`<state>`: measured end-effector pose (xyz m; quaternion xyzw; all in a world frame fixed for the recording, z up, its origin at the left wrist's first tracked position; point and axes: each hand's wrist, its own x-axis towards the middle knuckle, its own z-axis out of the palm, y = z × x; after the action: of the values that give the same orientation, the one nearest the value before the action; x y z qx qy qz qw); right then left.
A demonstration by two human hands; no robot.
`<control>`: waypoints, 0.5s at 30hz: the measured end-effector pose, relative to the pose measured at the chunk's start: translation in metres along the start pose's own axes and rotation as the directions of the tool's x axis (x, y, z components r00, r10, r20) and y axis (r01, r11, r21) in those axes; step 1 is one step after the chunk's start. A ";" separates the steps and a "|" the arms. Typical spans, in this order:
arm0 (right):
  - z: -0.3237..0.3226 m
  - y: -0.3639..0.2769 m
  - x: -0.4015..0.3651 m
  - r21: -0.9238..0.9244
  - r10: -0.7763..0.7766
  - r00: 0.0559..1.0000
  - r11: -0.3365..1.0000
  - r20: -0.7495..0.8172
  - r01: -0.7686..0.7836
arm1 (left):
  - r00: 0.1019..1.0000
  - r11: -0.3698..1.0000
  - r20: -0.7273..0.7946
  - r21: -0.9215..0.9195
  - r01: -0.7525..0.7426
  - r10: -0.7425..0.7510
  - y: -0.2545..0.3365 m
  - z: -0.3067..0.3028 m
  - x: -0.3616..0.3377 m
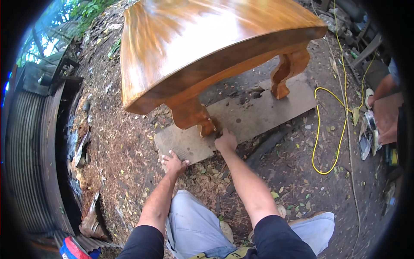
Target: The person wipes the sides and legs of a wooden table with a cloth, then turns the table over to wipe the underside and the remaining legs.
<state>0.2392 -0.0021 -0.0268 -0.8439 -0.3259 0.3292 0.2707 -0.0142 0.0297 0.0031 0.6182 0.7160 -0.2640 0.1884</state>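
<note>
A glossy brown wooden table (159, 47) with curved legs stands in front of me on a flat, stained board (263, 110). My left hand (174, 164) rests on the board's near left edge, its fingers spread and holding nothing. Close to the foot of the near left table leg (189, 114), my right hand (227, 141) is closed, with its fingers curled down at the board. What it grips, if anything, is hidden by the hand. The far right leg (286, 75) also stands on the board.
A yellow cord (318, 146) loops over the leaf-strewn ground at the right. Beyond it, another person's arm (383, 90) shows at the edge. Corrugated metal sheets (26, 159) line the left side. A red and blue item (76, 248) lies at the lower left.
</note>
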 end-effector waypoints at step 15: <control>0.025 -0.072 -0.012 0.839 0.248 0.962 0.542 -0.110 -0.044 | 0.999 0.999 -0.025 -0.032 0.022 -0.023 0.002 0.001 -0.005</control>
<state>0.1874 0.0418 0.0100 -0.6708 -0.0288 0.3717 0.6411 -0.0113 0.0257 0.0050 0.6102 0.7294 -0.2469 0.1862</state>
